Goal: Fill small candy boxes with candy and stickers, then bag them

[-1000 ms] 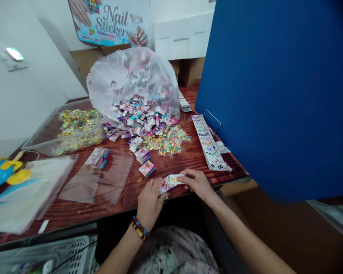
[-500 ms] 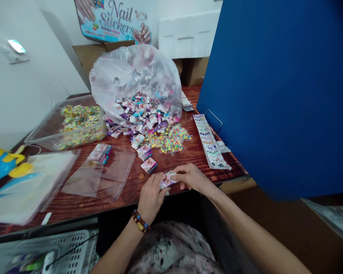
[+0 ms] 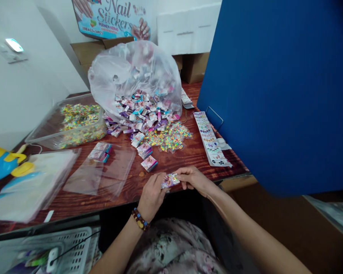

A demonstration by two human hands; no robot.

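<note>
Both hands meet at the near edge of the wooden table (image 3: 185, 156). My left hand (image 3: 152, 195), with a bead bracelet on its wrist, and my right hand (image 3: 193, 179) together pinch one small printed sticker packet (image 3: 169, 180) between their fingertips. Just beyond them lies a single packet (image 3: 149, 163), then a short stack of packets (image 3: 144, 149). A heap of the same little packets (image 3: 141, 114) spills from a big clear plastic bag (image 3: 131, 72). Coloured candy-like bits (image 3: 170, 137) lie scattered beside the heap.
A clear tub (image 3: 71, 123) of coloured bits stands at left. Flat clear bags (image 3: 103, 171) carry two packets (image 3: 100, 151). A nail sticker strip (image 3: 210, 139) lies right, against a tall blue panel (image 3: 277, 91). A yellow toy (image 3: 4, 163) and a white basket (image 3: 45, 251) sit lower left.
The white flap that stuck out of the packet a second ago has gone in. The packet now looks smaller and closed between my fingertips. My hands stayed at the table edge.
</note>
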